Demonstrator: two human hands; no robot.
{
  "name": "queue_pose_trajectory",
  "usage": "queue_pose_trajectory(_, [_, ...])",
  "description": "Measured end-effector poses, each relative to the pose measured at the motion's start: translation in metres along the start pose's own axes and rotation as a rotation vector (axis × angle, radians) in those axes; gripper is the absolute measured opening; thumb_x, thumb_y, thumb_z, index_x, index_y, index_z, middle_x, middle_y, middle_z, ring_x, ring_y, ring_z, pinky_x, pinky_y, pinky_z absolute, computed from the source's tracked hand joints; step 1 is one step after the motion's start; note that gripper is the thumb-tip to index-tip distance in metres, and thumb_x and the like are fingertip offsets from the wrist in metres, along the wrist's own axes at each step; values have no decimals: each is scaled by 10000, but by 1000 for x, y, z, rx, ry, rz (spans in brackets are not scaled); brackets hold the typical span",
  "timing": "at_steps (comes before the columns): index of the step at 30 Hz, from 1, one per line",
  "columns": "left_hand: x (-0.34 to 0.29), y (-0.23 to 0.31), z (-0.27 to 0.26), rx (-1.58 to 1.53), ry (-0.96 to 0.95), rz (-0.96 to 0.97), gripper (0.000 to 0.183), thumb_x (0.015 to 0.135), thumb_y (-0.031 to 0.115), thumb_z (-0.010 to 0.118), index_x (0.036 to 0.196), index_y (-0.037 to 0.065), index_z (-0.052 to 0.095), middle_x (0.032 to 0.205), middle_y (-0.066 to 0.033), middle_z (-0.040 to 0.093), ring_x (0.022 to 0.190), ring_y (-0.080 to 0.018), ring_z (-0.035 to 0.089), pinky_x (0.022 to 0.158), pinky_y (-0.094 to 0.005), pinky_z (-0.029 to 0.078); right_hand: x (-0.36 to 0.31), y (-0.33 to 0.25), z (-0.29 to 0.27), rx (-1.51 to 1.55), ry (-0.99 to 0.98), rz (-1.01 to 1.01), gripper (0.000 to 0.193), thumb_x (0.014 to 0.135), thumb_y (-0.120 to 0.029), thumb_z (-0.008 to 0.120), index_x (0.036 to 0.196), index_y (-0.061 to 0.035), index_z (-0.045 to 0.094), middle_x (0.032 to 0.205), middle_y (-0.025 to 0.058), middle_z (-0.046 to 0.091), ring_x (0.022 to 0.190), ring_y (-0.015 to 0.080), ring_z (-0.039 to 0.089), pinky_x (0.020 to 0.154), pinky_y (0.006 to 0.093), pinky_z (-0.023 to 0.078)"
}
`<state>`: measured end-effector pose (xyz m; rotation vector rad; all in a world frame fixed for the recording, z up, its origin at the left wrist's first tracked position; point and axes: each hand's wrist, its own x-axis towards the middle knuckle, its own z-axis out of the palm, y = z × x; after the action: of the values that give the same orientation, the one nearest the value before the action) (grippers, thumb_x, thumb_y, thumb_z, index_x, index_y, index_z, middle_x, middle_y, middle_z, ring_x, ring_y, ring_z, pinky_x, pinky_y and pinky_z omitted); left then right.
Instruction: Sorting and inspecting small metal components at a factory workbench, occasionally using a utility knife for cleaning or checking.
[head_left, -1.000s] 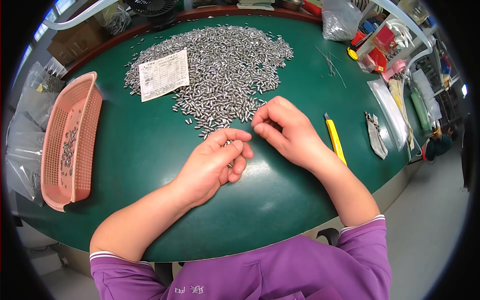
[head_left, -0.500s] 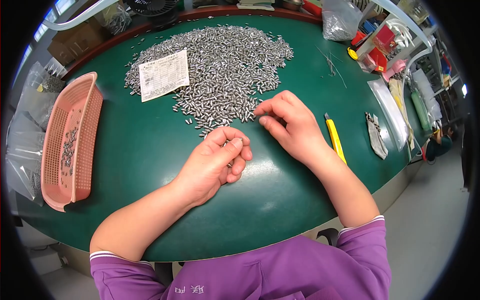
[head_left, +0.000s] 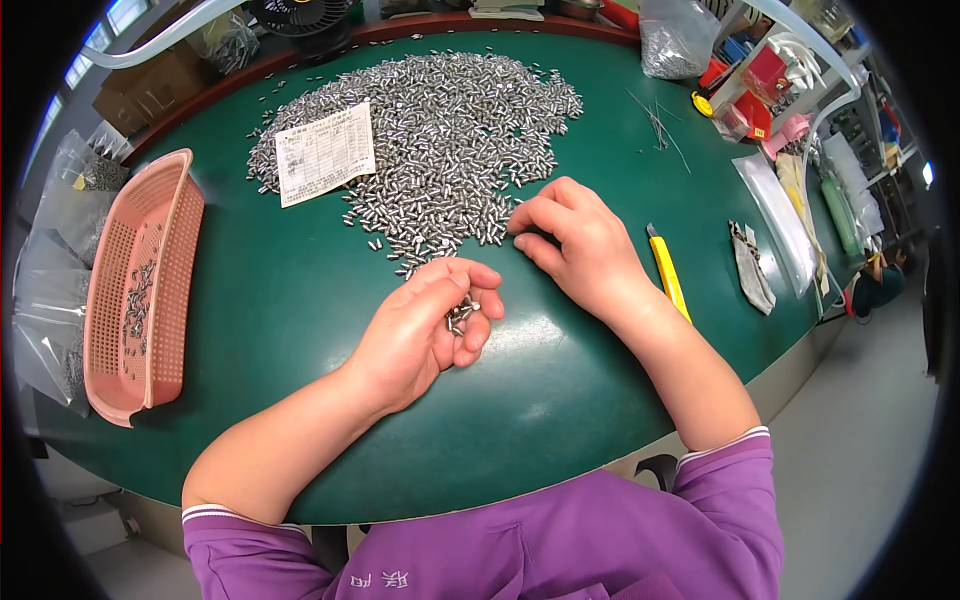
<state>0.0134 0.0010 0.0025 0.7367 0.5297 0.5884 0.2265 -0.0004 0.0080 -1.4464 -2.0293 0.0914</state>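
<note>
A broad heap of small silvery metal pins (head_left: pixel 440 130) covers the far middle of the green table. My left hand (head_left: pixel 425 315) is cupped just in front of the heap's near tip, its fingers curled around several metal pins (head_left: pixel 460 314) that show in the palm. At the heap's right front edge, my right hand (head_left: pixel 580 245) has its index finger and thumb bent close together by the outermost pins. Whether a pin is between those fingertips is too small to tell.
A printed paper slip (head_left: pixel 325 155) lies on the heap. To the left stands a pink plastic basket (head_left: pixel 175 290) with some metal pieces inside. A yellow utility knife (head_left: pixel 668 272) and a greyish cloth piece (head_left: pixel 750 268) lie right of my right arm. Thin wires (head_left: pixel 660 125) are farther back.
My left thumb has shifted back and the fingers have loosened, so more pins show in the palm. My right hand has hardly moved at the heap's edge.
</note>
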Motion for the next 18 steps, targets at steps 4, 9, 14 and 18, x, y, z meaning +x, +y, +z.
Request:
queue_pose_trajectory(4, [0,0,0,2,0,-6,227,1000,236,397,1083,59,510,926,-69,534,667,-120,434,560,-238,366,0,-1,-1,-25,-37,-27,159,724,-92,708,864,-119,637,866,57,547,882,262,568,737,380,485])
queue_pose_trajectory(9, [0,1,1,4,8,-24,198,989,236,443,1079,71,508,910,-59,537,666,-112,433,558,-231,367,0,-2,0,10,-36,-12,151,731,-98,707,862,-114,633,876,57,548,890,265,568,741,385,484])
queue_pose_trajectory(14, [0,1,2,5,19,-29,173,985,221,460,1070,78,508,894,-50,538,658,-103,433,555,-227,367,0,-3,2,23,-79,-17,134,744,-86,696,852,-92,617,881,63,549,896,271,568,748,388,484])
queue_pose_trajectory(18, [1,2,4,30,61,-52,154,986,203,463,1074,82,497,883,-44,536,654,-94,431,552,-223,365,-1,-6,3,58,-37,-23,114,755,-75,684,838,-79,606,882,66,548,895,273,567,752,388,482])
